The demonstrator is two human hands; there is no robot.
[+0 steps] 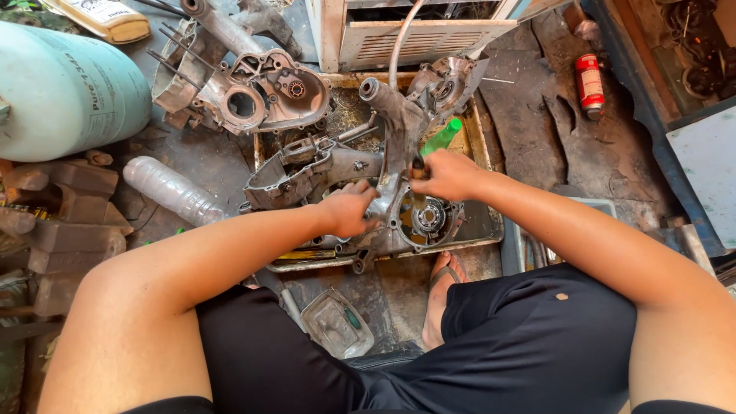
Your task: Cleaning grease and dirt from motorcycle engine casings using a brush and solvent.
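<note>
A grimy metal engine casing point(322, 165) lies in a shallow oily metal tray point(479, 146) on the floor. My left hand point(349, 208) grips the casing's middle edge. My right hand point(445, 175) is closed around a dark-handled tool point(418, 192) that points down into the casing's round opening point(425, 218). A green bottle point(443, 136) pokes up just behind my right hand.
A second casing point(249, 88) rests at the back left. A pale gas cylinder point(65, 88) and a clear plastic bottle point(172, 190) lie to the left. A red can point(589, 83) is at the right. A clear plastic container point(336, 323) sits between my knees, near my sandalled foot point(441, 295).
</note>
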